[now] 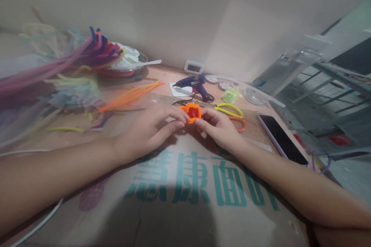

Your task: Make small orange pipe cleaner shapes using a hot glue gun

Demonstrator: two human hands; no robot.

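Between my two hands, above the middle of the table, is a small orange piece bent into a cup-like loop (197, 107), with a red-orange inside. It looks made of fuzzy pipe cleaner. My left hand (164, 125) pinches its left side between thumb and fingers. On the other side, my right hand (218, 126) grips the right edge with thumb and forefinger. Just behind lie yellow-handled scissors (230, 109) and an orange handle (241, 123). Farther back, a dark blue glue gun (191, 82) rests by a white card (177, 92).
Bundles of coloured pipe cleaners (98, 50) fill the left side, with loose orange ones (131, 96) nearer the middle. A phone (281, 139) lies at the right edge. A small white clock-like display (194, 67) stands by the wall. A white cable (48, 216) runs along the left front.
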